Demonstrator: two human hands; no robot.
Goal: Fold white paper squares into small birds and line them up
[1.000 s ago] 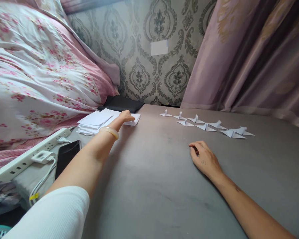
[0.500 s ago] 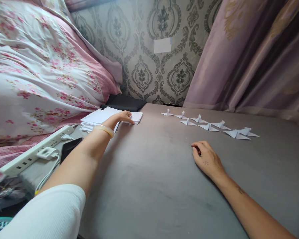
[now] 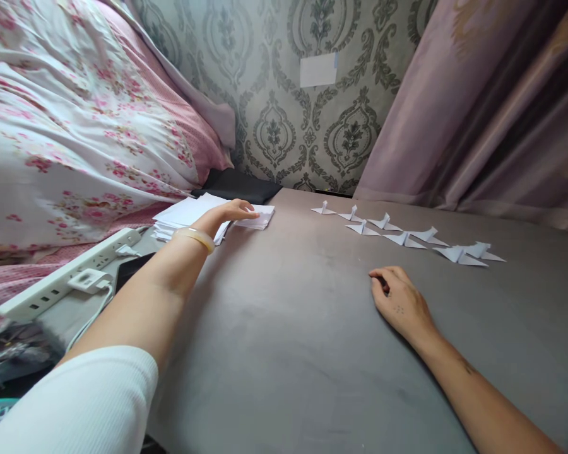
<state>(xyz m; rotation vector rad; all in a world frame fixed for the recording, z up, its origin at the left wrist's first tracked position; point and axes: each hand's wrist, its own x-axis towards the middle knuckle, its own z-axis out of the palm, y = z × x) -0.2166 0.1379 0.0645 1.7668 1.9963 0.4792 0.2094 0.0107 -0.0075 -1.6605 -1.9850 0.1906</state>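
My left hand (image 3: pixel 239 209) reaches out over a small stack of white paper (image 3: pixel 264 219), fingers stretched out and touching the top sheet. Beside it lies a larger stack of white paper (image 3: pixel 177 214), partly covered by my wrist and its pale bangle (image 3: pixel 196 237). On the grey tabletop (image 3: pixel 284 328), my right hand (image 3: pixel 400 301) rests with its fingers curled toward the thumb; the small gap between them shows nothing held. Beyond it, several folded white paper birds (image 3: pixel 404 239) stand in two loose rows.
At the left, a white power strip (image 3: pixel 71 277) carries a plugged-in charger (image 3: pixel 89 280) and cable, beside a dark phone-like object (image 3: pixel 130 271). Flowered bedding (image 3: pixel 89 139) borders the left side. A patterned wall (image 3: pixel 265 88) and a mauve curtain (image 3: pixel 421 126) stand behind.
My left hand has flattened slightly, its fingers now lying over the small paper stack. The view has shifted a little; my right hand stays in the same curled pose on the table.
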